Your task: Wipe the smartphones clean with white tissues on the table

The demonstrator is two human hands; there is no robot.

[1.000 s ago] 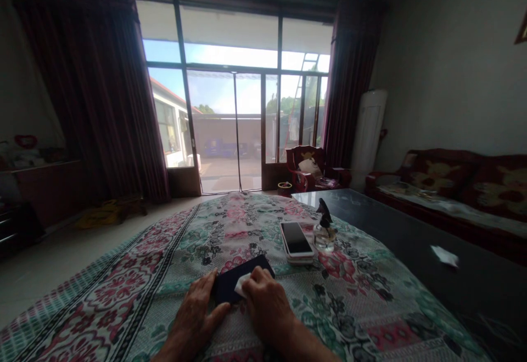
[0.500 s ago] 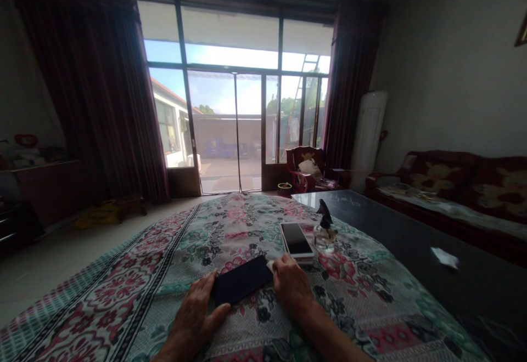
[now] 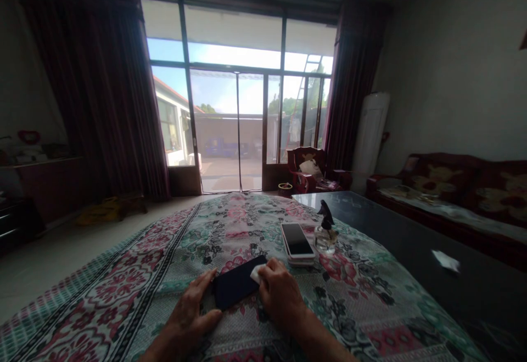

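Pinching a white wad (image 3: 257, 273) tight in the fingers (image 3: 270, 269) of the right hand (image 3: 284, 296), at the right end of a dark phone (image 3: 237, 285). Resting the left hand (image 3: 187, 310), spread wide, at the other end, with the thumb (image 3: 211, 320) near the bottom corner and the fingers by the top one. Can see the dark phone lying flat between both hands on the flowery desk (image 3: 242, 334). Near it, a bit farther out, can see a white phone (image 3: 298, 240) lying on another pale thing (image 3: 303, 262). Just right of those, can see a round see-through bottle (image 3: 326, 238) with a black sprayer (image 3: 325, 214), standing up straight. Seems to have clear liquid inside, but cannot tell the level. Farther right, can see a crumpled white paper (image 3: 447, 261) on a shiny black top (image 3: 391, 230). Way out by the red chair (image 3: 296, 158), can see a round tub (image 3: 285, 186) with a yellow rim. Too far off to tell anything about its inside.
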